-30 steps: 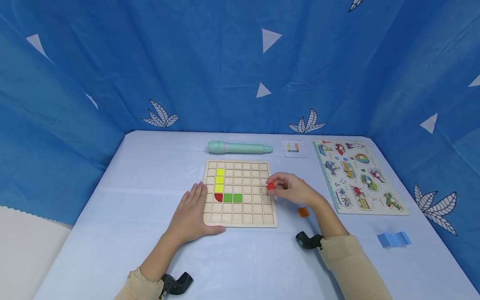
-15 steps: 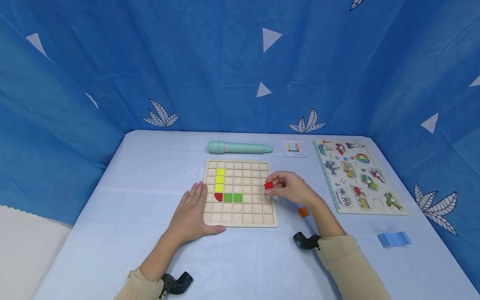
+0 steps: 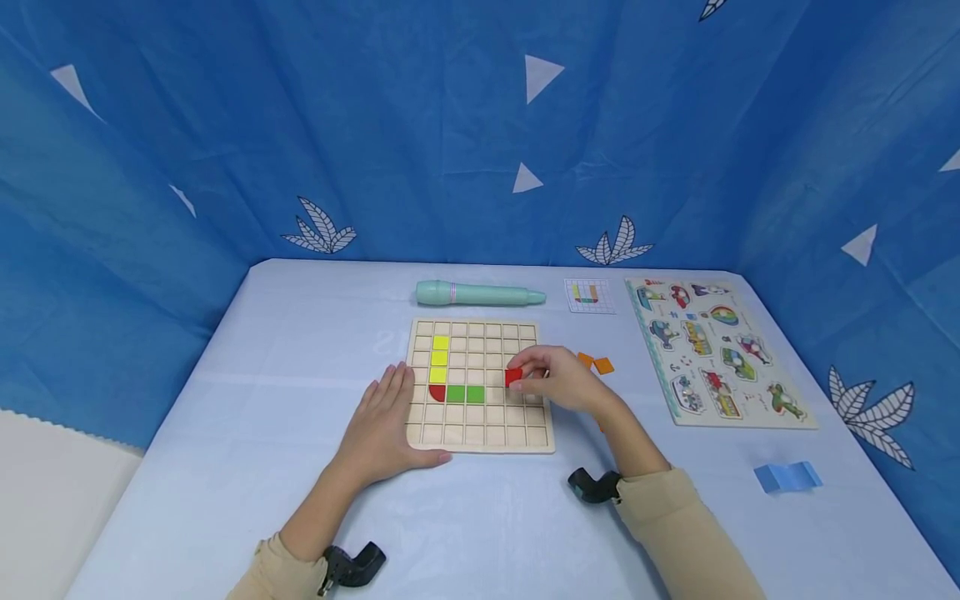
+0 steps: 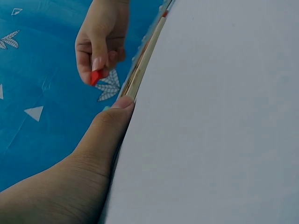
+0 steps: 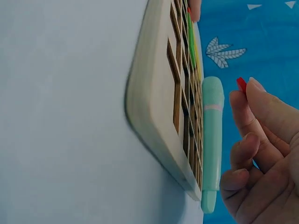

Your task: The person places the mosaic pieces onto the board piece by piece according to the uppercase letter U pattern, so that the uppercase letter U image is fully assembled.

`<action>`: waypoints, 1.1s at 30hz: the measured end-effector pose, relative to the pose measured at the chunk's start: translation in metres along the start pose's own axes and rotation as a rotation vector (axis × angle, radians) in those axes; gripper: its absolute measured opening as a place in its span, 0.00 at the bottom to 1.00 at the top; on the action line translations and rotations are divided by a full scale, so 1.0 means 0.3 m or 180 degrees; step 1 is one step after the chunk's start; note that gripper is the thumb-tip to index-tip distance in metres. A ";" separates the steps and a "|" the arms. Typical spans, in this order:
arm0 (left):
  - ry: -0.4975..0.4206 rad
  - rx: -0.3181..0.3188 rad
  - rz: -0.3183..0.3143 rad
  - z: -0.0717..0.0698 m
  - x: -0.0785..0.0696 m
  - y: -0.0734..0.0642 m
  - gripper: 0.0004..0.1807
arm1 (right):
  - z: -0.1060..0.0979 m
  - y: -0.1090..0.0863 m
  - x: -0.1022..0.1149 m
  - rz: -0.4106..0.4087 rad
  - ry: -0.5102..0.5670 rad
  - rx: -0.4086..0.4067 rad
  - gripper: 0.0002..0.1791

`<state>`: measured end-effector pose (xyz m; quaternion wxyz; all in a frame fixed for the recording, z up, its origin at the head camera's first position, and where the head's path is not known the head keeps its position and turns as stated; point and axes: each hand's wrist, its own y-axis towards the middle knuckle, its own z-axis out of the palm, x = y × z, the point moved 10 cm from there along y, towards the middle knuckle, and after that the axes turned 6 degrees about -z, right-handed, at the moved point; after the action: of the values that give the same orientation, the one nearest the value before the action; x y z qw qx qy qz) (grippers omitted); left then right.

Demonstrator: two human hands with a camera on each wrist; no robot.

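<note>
My right hand (image 3: 561, 379) pinches a small red tile (image 3: 513, 377) between thumb and index finger, above the right half of a wooden grid board (image 3: 480, 436). In the right wrist view the red tile (image 5: 241, 84) shows edge-on at the fingertips. My left hand (image 3: 380, 429) lies with straight fingers along the board's left edge, its thumb at the front edge. In the grid sit a column of yellow tiles (image 3: 439, 358), a dark red rounded corner tile (image 3: 437, 393) below them, and two green tiles (image 3: 466, 394) to its right.
Orange tiles (image 3: 603, 366) lie right of the board, one partly behind my right wrist. Behind the board are a mint-green pen-like stick (image 3: 480, 295) and a pattern card (image 3: 590, 297). A picture puzzle board (image 3: 712, 358) and a folded blue piece (image 3: 788, 477) are at the right.
My right hand has moved left with the red tile, from the board's right edge to over its grid. Orange tiles behind it have come into view. The left hand stays put.
</note>
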<state>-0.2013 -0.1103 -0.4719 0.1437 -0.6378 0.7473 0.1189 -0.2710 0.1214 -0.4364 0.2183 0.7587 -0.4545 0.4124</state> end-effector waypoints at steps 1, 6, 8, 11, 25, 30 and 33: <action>-0.0005 -0.0003 0.0002 0.000 0.000 0.000 0.76 | 0.009 0.003 0.004 -0.0018 0.0003 0.0013 0.14; 0.0003 -0.0016 0.0009 0.001 0.000 0.001 0.76 | 0.045 0.016 0.013 -0.0033 -0.0045 0.0046 0.13; -0.0001 -0.0011 0.0008 0.002 0.000 0.002 0.76 | 0.055 0.019 0.014 -0.0015 -0.0080 0.0044 0.13; 0.0000 -0.0011 0.0005 0.003 0.002 0.003 0.76 | 0.068 0.024 0.012 0.0015 -0.0137 0.0043 0.13; -0.0019 0.0014 -0.0011 -0.001 -0.001 0.002 0.77 | 0.102 0.039 0.013 -0.0005 -0.0378 0.0116 0.11; -0.0012 0.0002 -0.0010 -0.001 -0.001 0.001 0.77 | 0.112 0.043 0.018 -0.0092 -0.0470 0.0143 0.10; -0.0007 -0.0002 -0.0004 0.000 -0.001 0.002 0.77 | 0.114 0.043 0.022 -0.0126 -0.0508 0.0131 0.10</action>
<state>-0.2017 -0.1100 -0.4717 0.1444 -0.6382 0.7467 0.1197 -0.2660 0.0877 -0.4508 0.1739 0.8023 -0.4469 0.3553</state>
